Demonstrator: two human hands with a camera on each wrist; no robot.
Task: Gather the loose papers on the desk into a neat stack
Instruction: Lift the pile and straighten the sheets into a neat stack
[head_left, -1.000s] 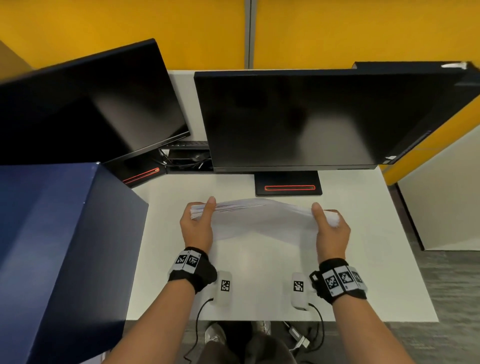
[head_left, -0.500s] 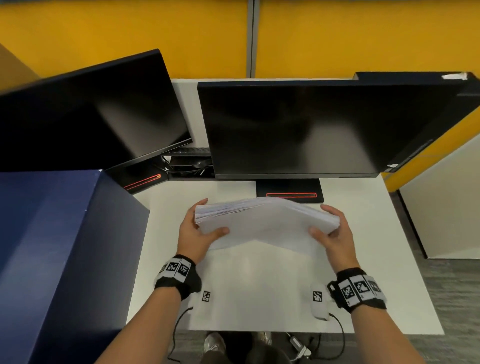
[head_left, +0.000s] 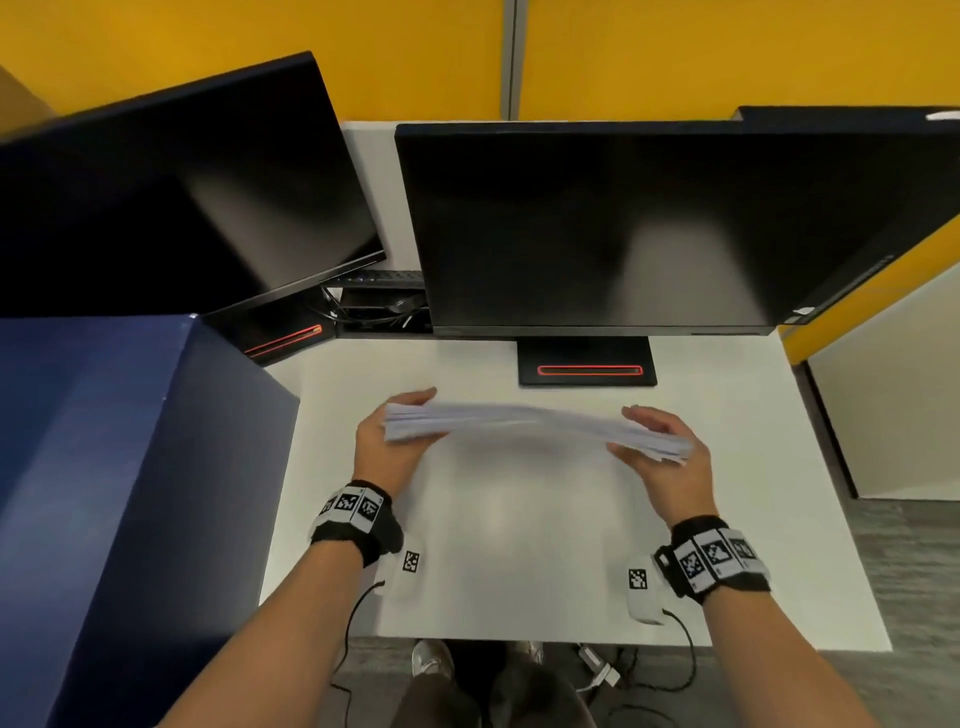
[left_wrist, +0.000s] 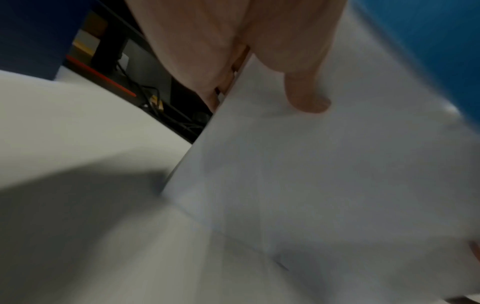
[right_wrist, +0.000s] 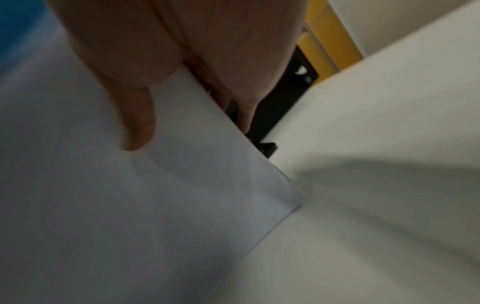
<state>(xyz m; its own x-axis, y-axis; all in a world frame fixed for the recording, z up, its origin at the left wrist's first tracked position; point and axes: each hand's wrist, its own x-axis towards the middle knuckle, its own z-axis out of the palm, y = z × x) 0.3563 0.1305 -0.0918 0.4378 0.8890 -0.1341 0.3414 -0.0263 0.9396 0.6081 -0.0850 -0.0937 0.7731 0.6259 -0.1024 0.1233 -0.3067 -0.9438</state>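
Observation:
A stack of white papers (head_left: 530, 422) is held between both hands above the white desk (head_left: 519, 571), seen nearly edge-on and sagging a little at its right end. My left hand (head_left: 387, 449) grips the stack's left end, thumb (left_wrist: 309, 98) on the near face (left_wrist: 324, 185) and fingers behind. My right hand (head_left: 657, 452) grips the right end the same way, thumb (right_wrist: 137, 127) pressed on the sheet (right_wrist: 130, 205). Whether the stack's lower edge touches the desk is hidden. The sheet edges at the right end look slightly uneven.
Two black monitors (head_left: 597, 223) (head_left: 171, 197) stand at the back, each with a red-lined base (head_left: 589, 370). Cables (head_left: 374, 306) lie between them. A dark blue partition (head_left: 104, 493) rises at the left. The desk's front edge (head_left: 519, 642) is near my wrists.
The stack, held tilted with its broad face showing half a second ago, now stands more upright and edge-on. Both hands keep their grip on its ends.

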